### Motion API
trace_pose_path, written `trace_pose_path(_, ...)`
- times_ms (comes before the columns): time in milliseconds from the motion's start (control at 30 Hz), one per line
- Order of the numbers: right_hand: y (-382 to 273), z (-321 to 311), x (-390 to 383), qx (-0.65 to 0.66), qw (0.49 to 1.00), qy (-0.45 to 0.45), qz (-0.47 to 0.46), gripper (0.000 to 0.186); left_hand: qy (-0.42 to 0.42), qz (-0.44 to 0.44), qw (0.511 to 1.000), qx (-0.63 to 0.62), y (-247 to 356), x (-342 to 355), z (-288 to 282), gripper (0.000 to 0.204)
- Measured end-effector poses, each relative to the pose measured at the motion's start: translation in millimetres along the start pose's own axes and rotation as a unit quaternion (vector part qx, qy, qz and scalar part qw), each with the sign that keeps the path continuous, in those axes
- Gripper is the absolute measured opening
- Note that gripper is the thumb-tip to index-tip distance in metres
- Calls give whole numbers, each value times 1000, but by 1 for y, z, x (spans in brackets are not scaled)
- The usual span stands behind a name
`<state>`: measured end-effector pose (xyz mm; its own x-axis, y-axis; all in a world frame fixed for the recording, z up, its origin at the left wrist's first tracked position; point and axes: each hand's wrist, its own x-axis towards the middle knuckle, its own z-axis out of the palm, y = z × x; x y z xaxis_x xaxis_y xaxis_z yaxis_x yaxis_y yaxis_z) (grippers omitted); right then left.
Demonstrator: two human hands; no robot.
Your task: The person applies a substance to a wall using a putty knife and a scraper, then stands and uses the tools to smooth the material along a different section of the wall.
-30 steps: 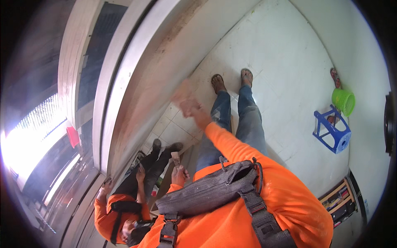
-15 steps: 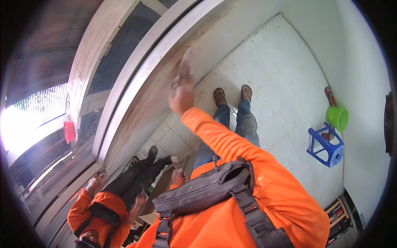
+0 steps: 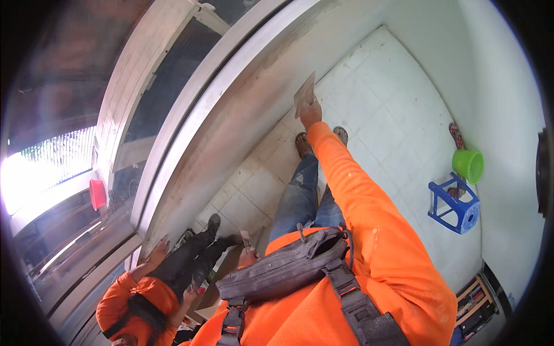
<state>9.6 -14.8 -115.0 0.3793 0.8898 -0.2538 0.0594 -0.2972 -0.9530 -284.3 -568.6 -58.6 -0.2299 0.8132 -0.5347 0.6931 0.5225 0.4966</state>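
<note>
My right hand (image 3: 311,113) is closed on a flat, brownish rectangular plate (image 3: 304,95), broad like a scraper blade. Its arm reaches out in front of me, and the plate is close to the low pale wall (image 3: 254,86) with brown smears. I cannot tell whether it touches the wall. Close to my body, partly behind the dark chest bag (image 3: 283,268), my left hand (image 3: 248,257) grips a small putty knife (image 3: 246,237) with its blade pointing up.
At left a co-worker in orange (image 3: 138,300) has one hand (image 3: 158,251) at the wall and a small tool in the other. A blue stool (image 3: 456,205), a green basket (image 3: 468,165) and sandals (image 3: 456,135) are at right. A red container (image 3: 97,195) is beyond the frame.
My right hand has moved forward and right along the wall, from a blurred sweep to a sharper view with the plate visible. The co-worker's hand has shifted right along the wall.
</note>
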Motion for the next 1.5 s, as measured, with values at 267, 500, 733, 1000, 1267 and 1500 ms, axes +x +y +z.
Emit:
trace_pose_path(267,-77,52,-150,-45,983,-147,-103,59,-48,70,985,153,22,6,-24,27)
trace_pose_path(500,-86,-15,-144,-111,977,-180,-3,49,-3,-191,960,-207,115,38,-34,15)
trace_pose_path(733,-110,-40,-5,-78,985,11,-154,55,13,-317,882,-349,89,25,-12,16)
trace_pose_path(1000,-87,44,-189,-155,932,-168,-280,56,92,99,986,103,46,5,-5,15)
trace_pose_path(1267,-60,-30,-139,-103,986,-114,-59,43,77,-366,818,-436,88,26,-10,15)
trace_pose_path(1500,-77,49,-108,-64,965,-32,-253,60,43,-158,964,-210,27,10,21,15)
